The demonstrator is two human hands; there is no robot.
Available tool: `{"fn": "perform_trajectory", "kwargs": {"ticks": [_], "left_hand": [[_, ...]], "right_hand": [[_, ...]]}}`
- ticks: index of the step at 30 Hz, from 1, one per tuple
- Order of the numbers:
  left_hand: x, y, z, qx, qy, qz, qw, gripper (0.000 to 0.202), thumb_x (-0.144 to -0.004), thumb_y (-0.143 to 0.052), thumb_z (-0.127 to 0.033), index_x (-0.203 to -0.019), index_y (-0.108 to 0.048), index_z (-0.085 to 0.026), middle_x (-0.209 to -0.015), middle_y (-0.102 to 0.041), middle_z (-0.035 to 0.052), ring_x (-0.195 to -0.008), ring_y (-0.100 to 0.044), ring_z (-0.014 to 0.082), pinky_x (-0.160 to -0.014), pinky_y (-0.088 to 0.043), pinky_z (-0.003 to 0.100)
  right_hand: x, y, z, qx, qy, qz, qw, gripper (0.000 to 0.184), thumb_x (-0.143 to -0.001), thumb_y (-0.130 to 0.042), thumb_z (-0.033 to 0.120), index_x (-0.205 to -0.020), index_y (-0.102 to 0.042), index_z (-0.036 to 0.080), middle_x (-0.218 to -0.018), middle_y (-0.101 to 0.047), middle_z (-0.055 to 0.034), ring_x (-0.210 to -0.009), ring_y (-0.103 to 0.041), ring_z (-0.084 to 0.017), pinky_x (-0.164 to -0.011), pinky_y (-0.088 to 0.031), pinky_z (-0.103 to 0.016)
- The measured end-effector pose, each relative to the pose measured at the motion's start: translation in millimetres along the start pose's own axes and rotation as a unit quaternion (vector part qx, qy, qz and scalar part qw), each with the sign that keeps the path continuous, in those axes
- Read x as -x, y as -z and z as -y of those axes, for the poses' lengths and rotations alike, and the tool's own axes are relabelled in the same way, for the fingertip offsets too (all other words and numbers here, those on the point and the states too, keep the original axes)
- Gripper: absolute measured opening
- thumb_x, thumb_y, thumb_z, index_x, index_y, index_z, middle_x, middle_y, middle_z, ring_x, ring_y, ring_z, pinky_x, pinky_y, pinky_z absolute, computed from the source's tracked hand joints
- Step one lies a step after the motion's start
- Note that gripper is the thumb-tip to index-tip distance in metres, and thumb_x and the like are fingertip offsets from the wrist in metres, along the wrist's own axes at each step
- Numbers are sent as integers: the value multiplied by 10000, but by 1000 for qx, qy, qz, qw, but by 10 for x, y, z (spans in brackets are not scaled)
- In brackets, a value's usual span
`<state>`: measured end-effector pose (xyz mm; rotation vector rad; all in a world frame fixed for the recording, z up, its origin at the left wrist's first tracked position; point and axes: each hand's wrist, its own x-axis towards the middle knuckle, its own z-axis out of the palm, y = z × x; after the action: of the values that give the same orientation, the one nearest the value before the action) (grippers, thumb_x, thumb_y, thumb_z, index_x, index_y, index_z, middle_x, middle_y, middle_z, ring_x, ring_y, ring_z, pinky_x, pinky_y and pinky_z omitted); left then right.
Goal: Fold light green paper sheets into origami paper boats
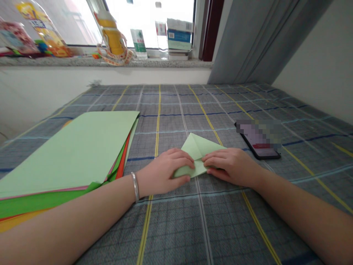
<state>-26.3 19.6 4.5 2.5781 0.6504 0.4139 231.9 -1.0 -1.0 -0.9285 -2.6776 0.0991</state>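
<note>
A folded sheet of pale green paper (195, 146) lies on the plaid cloth, with crease lines showing on its upper part. My left hand (173, 168), a silver bangle (135, 187) on its wrist, grips the paper's left side between thumb and fingers. On the opposite side, my right hand (231, 165) pinches the paper near its middle, fingers curled and pressed down. The two hands' fingertips are close together but apart. Parts of the paper's left and right sides are hidden under my fingers.
To the left lies a stack of coloured paper (79, 147), pale green on top. A black phone (259, 143) rests on the plaid cloth (171, 228) at the right. Along the windowsill (154, 63) stand a yellow bottle (113, 35), boxes (179, 36), a tube (138, 43) and snack bags (45, 29).
</note>
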Motion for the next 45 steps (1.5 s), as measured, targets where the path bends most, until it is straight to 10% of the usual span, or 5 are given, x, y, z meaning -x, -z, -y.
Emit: {"fn": "perform_trajectory", "kwargs": {"ticks": [7, 26, 45], "left_hand": [[32, -48, -71, -62, -11, 3, 998, 609, -822, -587, -519, -1318, -454, -191, -1271, -536, 107, -1175, -453, 286, -1038, -344, 458], [16, -102, 138, -98, 19, -66, 993, 240, -918, -456, -167, -1089, -607, -242, -1203, -595, 28, -1129, -535, 183, -1108, -245, 488], [17, -1, 141, -164, -25, -46, 985, 241, -920, -514, -370, -1007, -663, -201, -1096, -675, 30, -1021, -591, 205, -912, -466, 378]], "right_hand": [[-5, -7, 30, 67, 41, -19, 997, 207, -936, -468, 265, -1010, -653, 209, -1059, -712, -51, -928, -664, -168, -826, -504, -303], [-12, 18, 44, 154, -2, -38, 987, 219, -930, -473, 266, -988, -675, 204, -887, -728, -54, -800, -637, -162, -671, -434, -269], [-30, -7, 10, 66, 3, -7, 998, 222, -933, -468, 270, -874, -670, 196, -1032, -702, -31, -916, -617, -177, -833, -468, -327]]}}
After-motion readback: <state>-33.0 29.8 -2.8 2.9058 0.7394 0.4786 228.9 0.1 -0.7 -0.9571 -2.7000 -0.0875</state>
